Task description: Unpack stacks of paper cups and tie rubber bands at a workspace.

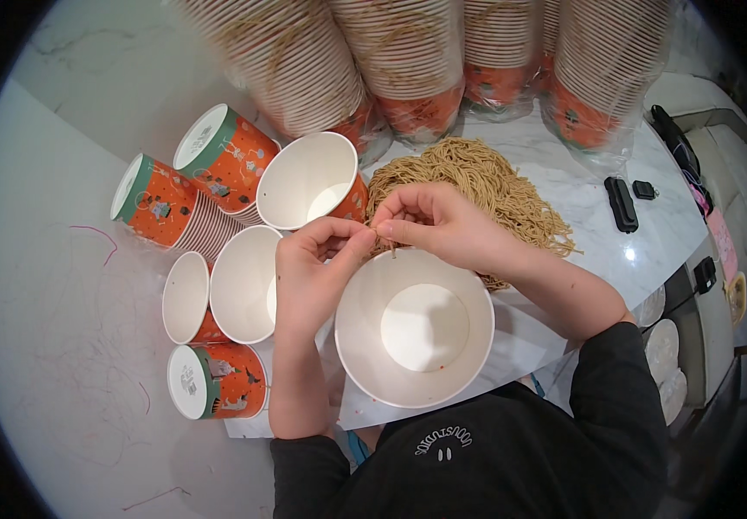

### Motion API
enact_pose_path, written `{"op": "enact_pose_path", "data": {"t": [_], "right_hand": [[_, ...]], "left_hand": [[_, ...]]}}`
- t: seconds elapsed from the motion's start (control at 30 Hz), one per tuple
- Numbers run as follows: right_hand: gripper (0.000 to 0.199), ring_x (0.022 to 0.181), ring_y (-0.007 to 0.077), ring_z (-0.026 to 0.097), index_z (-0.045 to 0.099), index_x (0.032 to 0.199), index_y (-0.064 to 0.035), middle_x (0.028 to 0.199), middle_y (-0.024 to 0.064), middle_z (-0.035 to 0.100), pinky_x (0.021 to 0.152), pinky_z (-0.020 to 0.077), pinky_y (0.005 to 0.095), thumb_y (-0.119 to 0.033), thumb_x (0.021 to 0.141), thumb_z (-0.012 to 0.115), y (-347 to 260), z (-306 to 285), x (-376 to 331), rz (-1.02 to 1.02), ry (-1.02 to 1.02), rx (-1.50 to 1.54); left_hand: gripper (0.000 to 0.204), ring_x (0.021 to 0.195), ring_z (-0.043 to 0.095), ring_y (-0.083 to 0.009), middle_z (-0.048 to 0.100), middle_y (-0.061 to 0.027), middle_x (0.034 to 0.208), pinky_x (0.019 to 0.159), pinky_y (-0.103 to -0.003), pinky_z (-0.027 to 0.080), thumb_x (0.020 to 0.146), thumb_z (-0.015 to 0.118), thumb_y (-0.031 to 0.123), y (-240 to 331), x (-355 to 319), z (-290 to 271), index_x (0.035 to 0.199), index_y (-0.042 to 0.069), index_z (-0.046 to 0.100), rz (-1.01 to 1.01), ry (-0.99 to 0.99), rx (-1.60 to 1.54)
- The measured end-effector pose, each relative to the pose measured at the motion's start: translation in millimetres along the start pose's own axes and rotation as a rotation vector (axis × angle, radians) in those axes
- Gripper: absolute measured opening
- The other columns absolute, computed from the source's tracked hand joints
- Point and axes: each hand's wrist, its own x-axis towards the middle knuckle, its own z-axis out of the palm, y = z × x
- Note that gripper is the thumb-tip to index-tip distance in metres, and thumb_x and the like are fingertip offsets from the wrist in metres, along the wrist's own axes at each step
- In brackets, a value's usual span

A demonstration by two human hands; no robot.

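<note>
A large white-lined paper bucket (468, 368) stands mouth up in front of me, close to my body. At its far rim my left hand (313, 268) and my right hand (438, 227) meet, fingertips pinched together. Between them is a piece of tan cord (393, 252), whose short end hangs down by the rim. The fingers hide most of the cord, and I cannot tell whether it passes through the bucket's wall. Just beyond my right hand lies a heap of tan cords (512, 195).
Tall bagged stacks of paper buckets (412, 52) line the table's far side. More orange buckets, single (311, 177) and nested (226, 156), lie tipped at left beside the wall. A black oblong device (621, 205) and a small black box (644, 189) rest on the marble-patterned table (650, 251).
</note>
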Motion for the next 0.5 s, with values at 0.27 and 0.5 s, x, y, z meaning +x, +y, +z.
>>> {"op": "enact_pose_path", "data": {"t": [0.27,0.5], "right_hand": [[0.025,0.077,0.0062,0.06,0.056,0.112,-0.0002,0.085,0.0009,0.067,0.069,0.048,0.0235,-0.005,0.091,0.069,-2.9,-1.7,-0.3,-0.079,0.002,-0.016],[0.028,0.075,0.0023,0.053,0.057,0.114,-0.0014,0.084,-0.0031,0.065,0.071,0.0442,0.0209,-0.005,0.089,0.069,-12.0,-3.8,-3.2,-0.041,-0.064,-0.101]], "left_hand": [[0.006,0.069,0.059,-0.0014,0.066,0.0018,0.08,0.063,-0.016,0.047,0.091,0.071,0.004,0.3,1.6,-6.4,0.091,-0.002,0.068,-0.031,0.02,-0.064],[0.005,0.071,0.059,-0.0023,0.067,0.0013,0.082,0.066,-0.018,0.049,0.089,0.071,0.001,5.1,0.3,-8.7,0.091,-0.002,0.068,-0.085,0.005,-0.084]]}}
